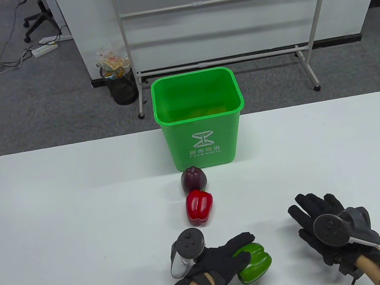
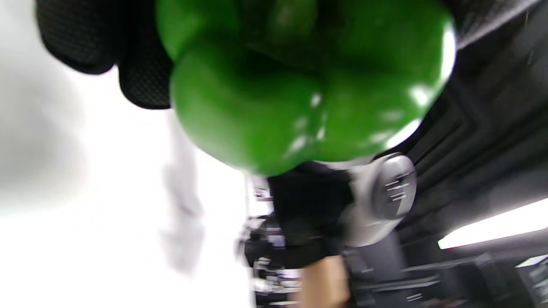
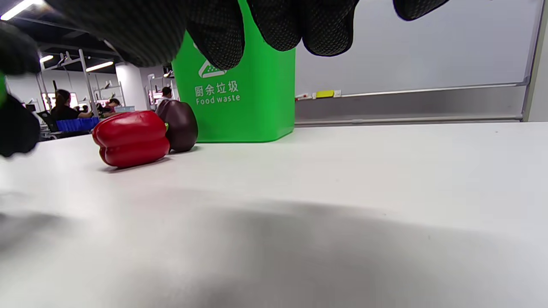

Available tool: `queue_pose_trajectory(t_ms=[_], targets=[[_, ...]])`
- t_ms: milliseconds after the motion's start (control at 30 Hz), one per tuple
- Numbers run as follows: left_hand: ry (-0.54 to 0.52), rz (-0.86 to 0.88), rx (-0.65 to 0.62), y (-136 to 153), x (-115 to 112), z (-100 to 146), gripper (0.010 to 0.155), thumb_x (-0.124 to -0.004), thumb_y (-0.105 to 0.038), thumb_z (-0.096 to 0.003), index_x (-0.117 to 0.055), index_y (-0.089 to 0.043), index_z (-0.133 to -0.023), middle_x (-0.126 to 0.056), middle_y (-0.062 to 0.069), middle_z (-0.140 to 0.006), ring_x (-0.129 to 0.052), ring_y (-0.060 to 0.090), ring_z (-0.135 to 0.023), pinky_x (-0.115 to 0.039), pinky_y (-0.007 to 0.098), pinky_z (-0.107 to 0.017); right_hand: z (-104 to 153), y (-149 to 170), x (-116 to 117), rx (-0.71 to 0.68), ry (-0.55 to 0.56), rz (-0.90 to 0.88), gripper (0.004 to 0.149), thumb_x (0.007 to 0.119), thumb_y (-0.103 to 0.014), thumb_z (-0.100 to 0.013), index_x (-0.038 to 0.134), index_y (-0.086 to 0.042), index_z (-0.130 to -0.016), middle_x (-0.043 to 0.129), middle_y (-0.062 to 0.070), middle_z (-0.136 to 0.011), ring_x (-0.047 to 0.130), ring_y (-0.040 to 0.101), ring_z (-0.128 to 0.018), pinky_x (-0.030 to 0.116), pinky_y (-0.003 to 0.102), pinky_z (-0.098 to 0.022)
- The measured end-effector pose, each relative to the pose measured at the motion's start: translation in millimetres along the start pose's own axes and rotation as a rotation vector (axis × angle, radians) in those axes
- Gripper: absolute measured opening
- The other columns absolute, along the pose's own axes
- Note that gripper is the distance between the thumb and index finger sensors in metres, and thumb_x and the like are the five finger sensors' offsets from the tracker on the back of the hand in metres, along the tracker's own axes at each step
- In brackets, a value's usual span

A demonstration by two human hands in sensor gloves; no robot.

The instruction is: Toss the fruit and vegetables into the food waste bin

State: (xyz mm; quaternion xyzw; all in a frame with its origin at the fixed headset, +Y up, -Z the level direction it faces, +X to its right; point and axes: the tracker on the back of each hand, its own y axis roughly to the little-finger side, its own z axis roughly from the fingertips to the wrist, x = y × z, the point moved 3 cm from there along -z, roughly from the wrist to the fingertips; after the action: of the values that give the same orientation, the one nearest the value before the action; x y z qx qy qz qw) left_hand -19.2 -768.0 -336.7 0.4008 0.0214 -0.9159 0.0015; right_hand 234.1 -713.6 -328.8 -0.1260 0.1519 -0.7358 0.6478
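My left hand grips a green bell pepper near the table's front edge; the pepper fills the top of the left wrist view. A red bell pepper lies on the table ahead of it, and a dark purple pepper sits just behind, in front of the green food waste bin. Both peppers and the bin show in the right wrist view: red, purple, bin. My right hand is empty, fingers spread flat over the table at the right.
The white table stretches left and right of the bin. Behind the table stand a whiteboard frame and a black mesh wastebasket on the floor.
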Motion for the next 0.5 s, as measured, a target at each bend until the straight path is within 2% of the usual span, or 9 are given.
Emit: queue_pose_trajectory(t_ms=[100, 167, 233, 267, 300, 333, 367, 400, 500], targets=[[-0.054, 0.165, -0.127, -50, 7, -24, 0.076, -0.066, -0.065, -0.0486, -0.05, -0.019, -0.107, -0.061, 0.034, -0.102, -0.089, 0.05, -0.073, -0.075, 0.062, -0.055, 0, -1, 1, -0.007, -0.007, 0.002, 0.068, 0.073, -0.044, -0.043, 0.056, -0.023, -0.105, 0.043, 0.01, -0.114, 0.053, 0.041, -0.109, 0.038, 0.073, -0.074], [-0.094, 0.243, -0.243, -117, 26, -49, 0.076, -0.064, -0.067, -0.049, -0.048, -0.022, -0.108, -0.059, 0.032, -0.105, -0.088, 0.048, -0.077, -0.075, 0.06, -0.059, 0, -1, 2, -0.009, -0.007, -0.004, 0.068, 0.073, -0.044, -0.043, 0.056, -0.023, -0.105, 0.043, 0.011, -0.114, 0.053, 0.041, -0.109, 0.038, 0.073, -0.074], [-0.233, 0.27, -0.336, -192, 60, -74, 0.08, -0.06, -0.068, -0.0491, -0.036, -0.021, -0.11, -0.051, 0.03, -0.108, -0.081, 0.046, -0.085, -0.071, 0.06, -0.065, 0, 0, 2, -0.005, -0.013, -0.009, 0.068, 0.073, -0.044, -0.043, 0.056, -0.022, -0.105, 0.043, 0.011, -0.114, 0.054, 0.041, -0.109, 0.039, 0.073, -0.074], [-0.345, 0.23, -0.34, -225, 82, -86, 0.086, -0.056, -0.067, -0.0492, -0.018, -0.017, -0.108, -0.035, 0.032, -0.111, -0.066, 0.052, -0.094, -0.06, 0.065, -0.069, 0, 0, 3, -0.002, -0.018, -0.01, 0.068, 0.073, -0.044, -0.043, 0.056, -0.022, -0.105, 0.043, 0.011, -0.114, 0.053, 0.041, -0.109, 0.038, 0.073, -0.074], [-0.423, 0.167, -0.275, -241, 99, -93, 0.095, -0.049, -0.07, -0.0473, 0.0, -0.01, -0.103, -0.009, 0.036, -0.109, -0.04, 0.062, -0.099, -0.043, 0.072, -0.07, 0, 1, 4, 0.001, -0.022, -0.01, 0.068, 0.073, -0.044, -0.043, 0.056, -0.022, -0.105, 0.043, 0.011, -0.114, 0.053, 0.041, -0.109, 0.038, 0.073, -0.074], [-0.492, 0.042, -0.185, -250, 119, -96, 0.098, -0.044, -0.073, -0.0469, 0.005, -0.007, -0.1, -0.003, 0.035, -0.107, -0.029, 0.064, -0.1, -0.036, 0.073, -0.07, 0, 0, 4, 0.004, -0.029, -0.013, 0.068, 0.073, -0.044, -0.043, 0.056, -0.022, -0.105, 0.043, 0.011, -0.114, 0.053, 0.041, -0.109, 0.038, 0.073, -0.074], [-0.506, -0.032, -0.134, -252, 128, -95, 0.097, -0.041, -0.073, -0.0489, 0.006, -0.005, -0.1, -0.001, 0.035, -0.106, -0.026, 0.064, -0.099, -0.036, 0.073, -0.069, 0, 0, 4, 0.003, -0.03, -0.012, 0.068, 0.073, -0.044, -0.043, 0.056, -0.023, -0.105, 0.042, 0.011, -0.114, 0.053, 0.041, -0.109, 0.038, 0.073, -0.074], [-0.577, -0.06, -0.071, -249, 133, -86, 0.098, -0.041, -0.074, -0.0482, 0.005, -0.005, -0.1, -0.002, 0.034, -0.106, -0.025, 0.063, -0.099, -0.036, 0.072, -0.07, 1, 0, 2, 0.002, -0.026, -0.01, 0.068, 0.073, -0.044, -0.043, 0.056, -0.023, -0.105, 0.042, 0.011, -0.115, 0.053, 0.041, -0.109, 0.038, 0.073, -0.075], [-0.751, -0.035, -0.129, -229, 141, -63, 0.093, -0.052, -0.069, -0.049, -0.013, -0.006, -0.105, -0.019, 0.035, -0.108, -0.04, 0.062, -0.097, -0.043, 0.073, -0.067, 2, 0, -3, -0.006, -0.006, -0.036, 0.068, 0.073, -0.044, -0.043, 0.056, -0.022, -0.105, 0.042, 0.011, -0.115, 0.053, 0.041, -0.109, 0.038, 0.073, -0.074]])
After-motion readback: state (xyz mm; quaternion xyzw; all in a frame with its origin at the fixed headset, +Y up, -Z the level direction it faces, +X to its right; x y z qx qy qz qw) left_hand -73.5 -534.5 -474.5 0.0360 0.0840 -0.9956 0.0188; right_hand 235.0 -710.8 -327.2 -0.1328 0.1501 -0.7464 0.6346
